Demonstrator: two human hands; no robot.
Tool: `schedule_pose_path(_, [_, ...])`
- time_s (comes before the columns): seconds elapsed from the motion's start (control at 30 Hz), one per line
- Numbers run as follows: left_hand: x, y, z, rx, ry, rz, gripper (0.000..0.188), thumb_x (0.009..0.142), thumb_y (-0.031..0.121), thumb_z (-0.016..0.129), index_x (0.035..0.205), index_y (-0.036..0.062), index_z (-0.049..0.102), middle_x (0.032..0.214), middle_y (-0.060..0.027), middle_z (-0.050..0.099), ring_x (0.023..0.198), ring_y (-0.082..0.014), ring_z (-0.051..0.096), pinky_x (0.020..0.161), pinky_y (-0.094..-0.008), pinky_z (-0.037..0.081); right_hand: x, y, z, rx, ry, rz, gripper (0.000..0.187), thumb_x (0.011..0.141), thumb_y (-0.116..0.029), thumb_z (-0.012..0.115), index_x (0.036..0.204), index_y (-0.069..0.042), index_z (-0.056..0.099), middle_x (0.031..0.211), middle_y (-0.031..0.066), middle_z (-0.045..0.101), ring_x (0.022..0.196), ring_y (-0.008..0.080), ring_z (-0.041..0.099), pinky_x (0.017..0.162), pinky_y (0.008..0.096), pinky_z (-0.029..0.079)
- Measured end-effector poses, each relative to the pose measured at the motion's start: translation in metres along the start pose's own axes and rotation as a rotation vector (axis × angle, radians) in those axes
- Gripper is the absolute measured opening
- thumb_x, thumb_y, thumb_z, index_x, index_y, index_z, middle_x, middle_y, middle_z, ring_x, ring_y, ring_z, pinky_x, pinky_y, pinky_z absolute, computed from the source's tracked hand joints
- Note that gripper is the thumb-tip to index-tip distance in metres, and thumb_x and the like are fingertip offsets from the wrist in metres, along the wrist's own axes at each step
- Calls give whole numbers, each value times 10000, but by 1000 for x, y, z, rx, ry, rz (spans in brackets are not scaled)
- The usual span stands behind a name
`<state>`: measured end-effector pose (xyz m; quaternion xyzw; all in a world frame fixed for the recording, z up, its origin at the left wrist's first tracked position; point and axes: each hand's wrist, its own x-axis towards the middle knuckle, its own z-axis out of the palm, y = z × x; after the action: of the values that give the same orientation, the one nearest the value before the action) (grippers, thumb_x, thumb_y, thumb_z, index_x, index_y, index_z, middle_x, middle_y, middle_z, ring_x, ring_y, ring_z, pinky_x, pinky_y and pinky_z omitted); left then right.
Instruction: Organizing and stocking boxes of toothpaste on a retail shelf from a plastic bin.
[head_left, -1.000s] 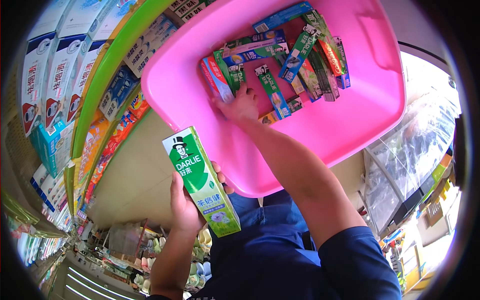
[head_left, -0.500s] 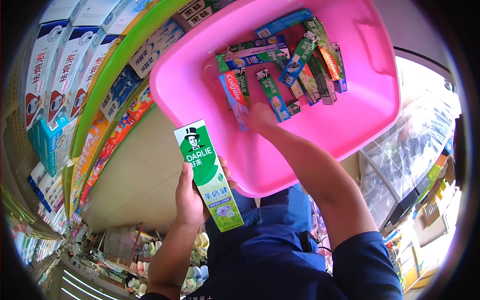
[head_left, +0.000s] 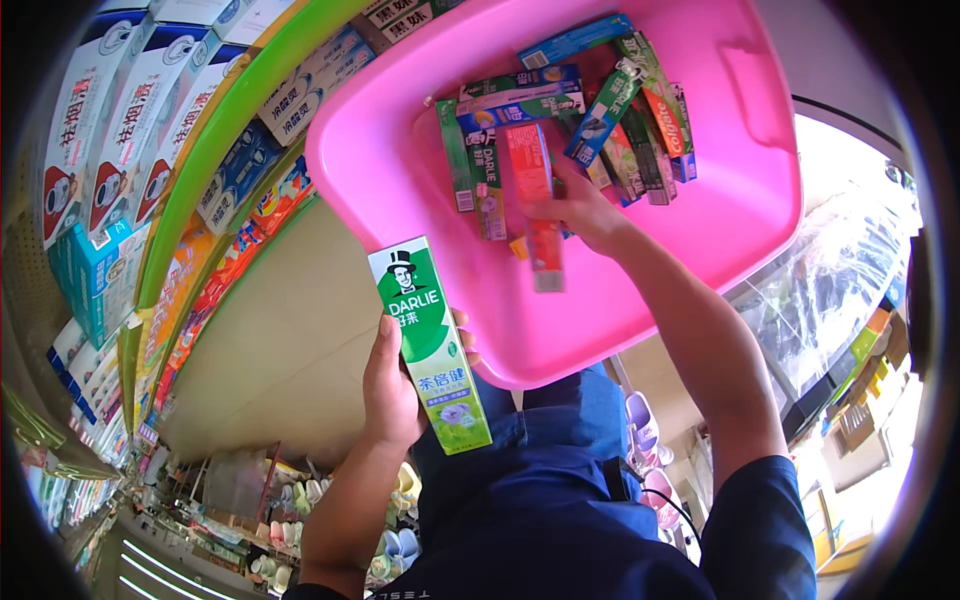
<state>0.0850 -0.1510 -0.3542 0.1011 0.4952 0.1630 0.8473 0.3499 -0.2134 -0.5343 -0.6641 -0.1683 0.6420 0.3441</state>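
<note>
My left hand (head_left: 390,395) is closed round a green-and-white toothpaste box (head_left: 440,375), held upright in front of the near rim of a pink plastic tub (head_left: 385,150). Inside the tub, my right hand (head_left: 585,212) grips a red toothpaste box (head_left: 529,160) by its side. That box is tilted slightly and a little blurred. Several other toothpaste boxes lie heaped beyond and around it, among them a dark green one (head_left: 456,160), a blue one (head_left: 575,40) and a green-and-blue one (head_left: 603,115). My right fingertips are partly hidden against the red box.
On the left, a shelf with a green curved edge (head_left: 190,185) carries rows of toothpaste boxes (head_left: 125,125). A clear plastic-wrapped stack (head_left: 830,270) stands to the right of the tub. Pale slippers (head_left: 400,545) hang on racks low down.
My right hand has taken hold of the red box and shifted it rightward across the heap, turning it. My left hand, with its box, has moved slightly right.
</note>
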Motion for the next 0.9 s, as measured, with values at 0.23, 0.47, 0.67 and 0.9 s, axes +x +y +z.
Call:
schedule_pose_path(0.23, [6, 13, 12, 76, 18, 24, 476, 1008, 431, 469, 1269, 36, 513, 1105, -162, 651, 949, -266, 679, 826, -423, 578, -79, -56, -9, 854, -416, 204, 561, 939, -515, 553, 1175, -7, 578, 968, 162, 680, 692, 240, 683, 600, 370, 570])
schedule_pose_path(0.47, [85, -16, 48, 324, 174, 67, 443, 949, 204, 635, 1324, 49, 456, 1128, -133, 616, 990, -251, 655, 831, -418, 558, -107, -69, 14, 742, 1, 5, 593, 905, -340, 631, 1346, 19, 464, 1104, 143, 637, 962, 186, 639, 820, 338, 529])
schedule_pose_path(0.67, [221, -81, 5, 854, 510, 224, 530, 874, 135, 698, 1308, -9, 429, 1101, -170, 639, 956, -248, 678, 794, -383, 542, -113, -54, 13, -257, 276, -28, 794, 817, -355, 771, 1389, 47, 396, 1170, 208, 636, 1087, 255, 635, 912, 379, 501])
schedule_pose_path(0.9, [245, -47, -4, 1111, 694, 324, 682, 863, 174, 719, 1409, -29, 364, 1253, -236, 591, 1146, -287, 604, 960, -408, 473, -112, -56, -2, -159, 320, 48, 724, 841, -421, 710, 1314, 42, 414, 1071, 292, 649, 990, 417, 661, 835, 467, 514])
